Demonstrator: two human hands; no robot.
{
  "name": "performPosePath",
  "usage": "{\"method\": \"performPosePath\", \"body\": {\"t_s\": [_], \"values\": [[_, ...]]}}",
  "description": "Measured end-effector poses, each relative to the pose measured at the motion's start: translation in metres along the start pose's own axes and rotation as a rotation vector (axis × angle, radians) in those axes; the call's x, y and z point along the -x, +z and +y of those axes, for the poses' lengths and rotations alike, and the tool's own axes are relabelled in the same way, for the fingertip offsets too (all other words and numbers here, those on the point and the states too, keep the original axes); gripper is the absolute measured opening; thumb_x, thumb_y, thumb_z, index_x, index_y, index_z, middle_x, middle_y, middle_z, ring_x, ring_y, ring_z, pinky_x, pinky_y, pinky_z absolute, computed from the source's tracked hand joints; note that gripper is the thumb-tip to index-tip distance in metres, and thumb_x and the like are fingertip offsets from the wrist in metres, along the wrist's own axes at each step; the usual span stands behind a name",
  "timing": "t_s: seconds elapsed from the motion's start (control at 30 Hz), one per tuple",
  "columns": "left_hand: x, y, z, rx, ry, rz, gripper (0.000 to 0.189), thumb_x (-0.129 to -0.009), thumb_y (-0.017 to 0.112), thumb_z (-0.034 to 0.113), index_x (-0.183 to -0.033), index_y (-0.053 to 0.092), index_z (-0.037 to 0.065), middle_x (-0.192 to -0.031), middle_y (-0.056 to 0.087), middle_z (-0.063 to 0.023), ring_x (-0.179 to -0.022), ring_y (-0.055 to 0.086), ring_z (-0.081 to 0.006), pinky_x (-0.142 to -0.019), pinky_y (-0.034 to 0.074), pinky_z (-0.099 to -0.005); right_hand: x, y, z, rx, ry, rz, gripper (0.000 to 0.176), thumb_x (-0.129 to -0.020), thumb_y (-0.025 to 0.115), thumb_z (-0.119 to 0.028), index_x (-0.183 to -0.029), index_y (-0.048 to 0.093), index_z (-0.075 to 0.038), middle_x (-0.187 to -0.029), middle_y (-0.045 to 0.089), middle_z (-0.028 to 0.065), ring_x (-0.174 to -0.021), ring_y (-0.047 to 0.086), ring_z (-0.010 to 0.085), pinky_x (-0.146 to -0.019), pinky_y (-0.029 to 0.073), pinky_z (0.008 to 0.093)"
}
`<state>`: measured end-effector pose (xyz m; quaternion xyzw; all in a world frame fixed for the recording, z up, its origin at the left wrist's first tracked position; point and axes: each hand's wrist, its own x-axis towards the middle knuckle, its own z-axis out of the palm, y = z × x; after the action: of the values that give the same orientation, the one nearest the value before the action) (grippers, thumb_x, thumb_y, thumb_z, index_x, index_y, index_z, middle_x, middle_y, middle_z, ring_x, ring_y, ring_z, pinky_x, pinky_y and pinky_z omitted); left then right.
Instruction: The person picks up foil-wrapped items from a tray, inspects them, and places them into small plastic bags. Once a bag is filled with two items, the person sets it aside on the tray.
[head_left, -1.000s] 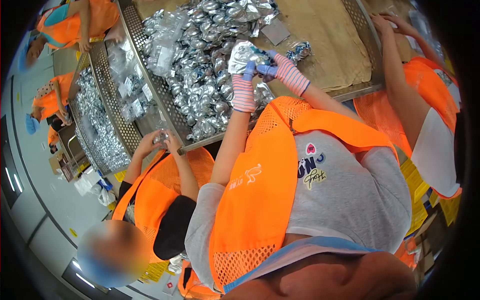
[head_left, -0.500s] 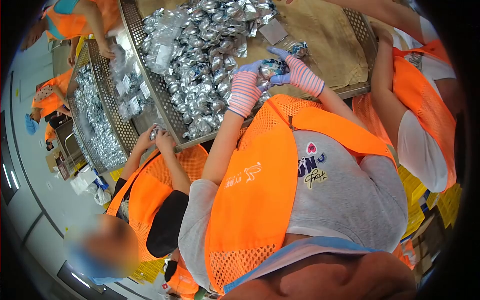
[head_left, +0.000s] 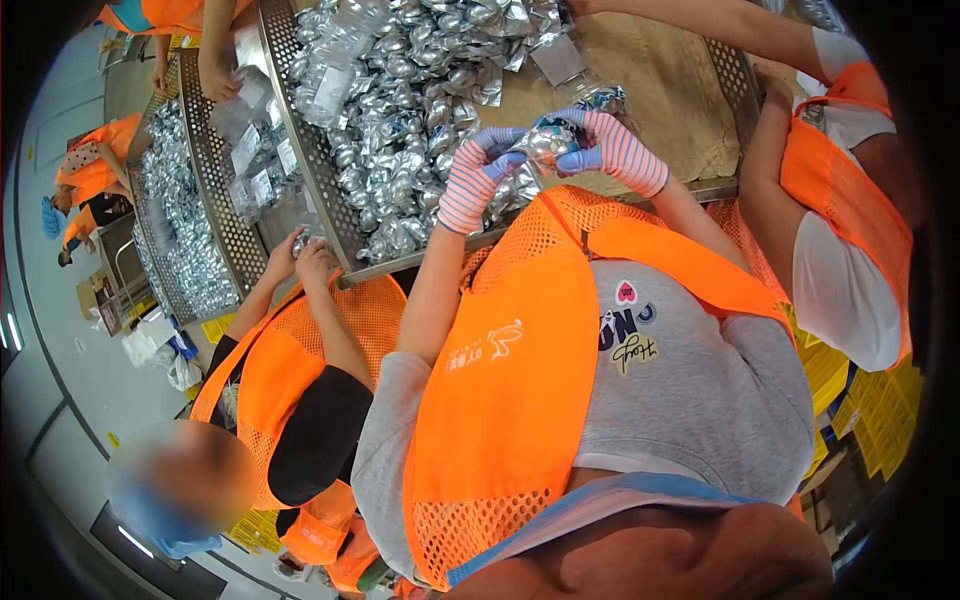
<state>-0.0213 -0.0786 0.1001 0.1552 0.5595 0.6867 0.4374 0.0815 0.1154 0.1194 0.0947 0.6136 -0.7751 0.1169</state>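
Note:
Between my two hands is a clear plastic bag (head_left: 546, 146) with shiny silver and blue packets in it. My left hand (head_left: 482, 176), in a striped glove with bluish-purple fingers, pinches the bag's left side. On the right side, my right hand (head_left: 618, 150), gloved alike, has its thumb and fingers closed on the same bag. A large pile of silver foil packets (head_left: 410, 110) lies just beyond my left hand. Another silver and blue bagged bundle (head_left: 602, 98) rests behind my right hand on brown paper (head_left: 660, 75).
A perforated metal rim (head_left: 318, 150) borders the work table. To the left, another tray holds more foil packets (head_left: 185, 220), with clear bags and white labels (head_left: 250, 160) beside it. Co-workers in orange vests stand on both sides; one person's arm (head_left: 720, 25) reaches across the far right.
My hands have turned the bag and drawn it slightly; my left hand has shifted left and its fingers have curled in. The left neighbour's hands have moved a little lower in view.

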Motion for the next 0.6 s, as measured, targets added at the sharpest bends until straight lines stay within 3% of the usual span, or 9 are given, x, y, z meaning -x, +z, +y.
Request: {"method": "performPosePath", "body": {"t_s": [0.1,0.17,0.2,0.23,0.3,0.4,0.5,0.57,0.6], "values": [[-0.012,0.0,-0.003,-0.009,0.047,0.015,0.024,-0.076,0.064,0.003,-0.099,0.06,0.002,-0.088,0.062,-0.0029,-0.076,0.057,-0.0092,-0.07,0.047,-0.0214,0.001,0.003,-0.001,0.143,-0.19,0.088,0.052,-0.067,0.075,-0.016,-0.114,0.053,-0.004,-0.094,0.062,0.0057,-0.082,0.058,0.0115,-0.074,0.048,0.0246],[-0.025,0.004,-0.008,-0.338,0.47,0.187,0.022,-0.074,0.064,-0.001,-0.095,0.06,0.002,-0.086,0.063,-0.0034,-0.075,0.058,-0.0096,-0.068,0.047,-0.0219,0.002,0.004,-0.003,0.323,-0.266,0.176,0.053,-0.066,0.075,-0.015,-0.113,0.054,-0.006,-0.093,0.061,0.0062,-0.083,0.059,0.0149,-0.075,0.048,0.0259],[-0.026,0.008,-0.007,-0.336,0.471,0.183,0.022,-0.074,0.064,-0.001,-0.095,0.06,0.002,-0.086,0.063,-0.0034,-0.075,0.058,-0.0096,-0.068,0.047,-0.0219,0.004,0.005,-0.004,0.502,-0.338,0.263,0.053,-0.064,0.075,-0.014,-0.113,0.054,-0.009,-0.093,0.06,0.0067,-0.084,0.059,0.0183,-0.075,0.049,0.0273],[-0.026,0.012,-0.006,-0.252,0.339,0.19,0.021,-0.073,0.064,-0.003,-0.094,0.06,0.001,-0.085,0.063,-0.004,-0.075,0.058,-0.0098,-0.068,0.047,-0.0221,0.004,0.006,-0.004,0.503,-0.335,0.267,0.053,-0.064,0.075,-0.014,-0.113,0.054,-0.009,-0.093,0.06,0.0067,-0.084,0.059,0.0183,-0.075,0.049,0.0273],[-0.029,0.022,-0.01,-0.216,0.108,0.206,0.021,-0.075,0.059,-0.006,-0.094,0.059,0.0,-0.087,0.063,-0.0069,-0.076,0.059,-0.0109,-0.07,0.049,-0.0236,0.006,0.011,-0.002,0.88,-0.413,0.342,0.055,-0.06,0.076,-0.012,-0.11,0.056,-0.013,-0.099,0.056,0.0077,-0.089,0.057,0.025,-0.077,0.049,0.0309],[-0.032,0.03,-0.016,-0.236,0.091,0.149,0.02,-0.075,0.055,-0.008,-0.093,0.059,-0.001,-0.087,0.063,-0.0077,-0.076,0.06,-0.0116,-0.071,0.049,-0.0233,0.015,0.016,0.009,0.94,-0.396,0.432,0.055,-0.062,0.074,-0.005,-0.112,0.055,-0.015,-0.104,0.052,0.0025,-0.097,0.054,0.0175,-0.076,0.05,0.03],[-0.034,0.044,-0.018,-0.152,0.077,0.027,0.043,-0.067,0.046,-0.014,-0.108,0.052,-0.001,-0.103,0.059,-0.0104,-0.093,0.056,-0.0138,-0.076,0.047,-0.0239,0.017,0.005,0.023,0.854,-0.29,0.406,0.053,-0.058,0.076,-0.009,-0.106,0.057,-0.016,-0.114,0.048,0.0076,-0.095,0.056,0.026,-0.078,0.049,0.0328],[-0.042,0.052,-0.016,-0.051,-0.012,-0.127,0.066,-0.06,0.041,-0.014,-0.123,0.037,0.003,-0.116,0.051,-0.0113,-0.105,0.05,-0.0159,-0.081,0.044,-0.0242,0.015,-0.008,0.025,0.807,-0.297,0.411,0.052,-0.058,0.076,-0.009,-0.106,0.057,-0.016,-0.113,0.05,0.0079,-0.093,0.057,0.0257,-0.078,0.049,0.0321],[-0.048,0.054,-0.023,-0.044,-0.013,-0.127,0.066,-0.06,0.041,-0.014,-0.123,0.037,0.003,-0.116,0.051,-0.0113,-0.105,0.05,-0.0159,-0.081,0.044,-0.0242,0.016,-0.012,0.025,0.758,-0.307,0.416,0.051,-0.058,0.075,-0.008,-0.105,0.058,-0.016,-0.111,0.053,0.0081,-0.091,0.058,0.0254,-0.078,0.049,0.0314]]}}
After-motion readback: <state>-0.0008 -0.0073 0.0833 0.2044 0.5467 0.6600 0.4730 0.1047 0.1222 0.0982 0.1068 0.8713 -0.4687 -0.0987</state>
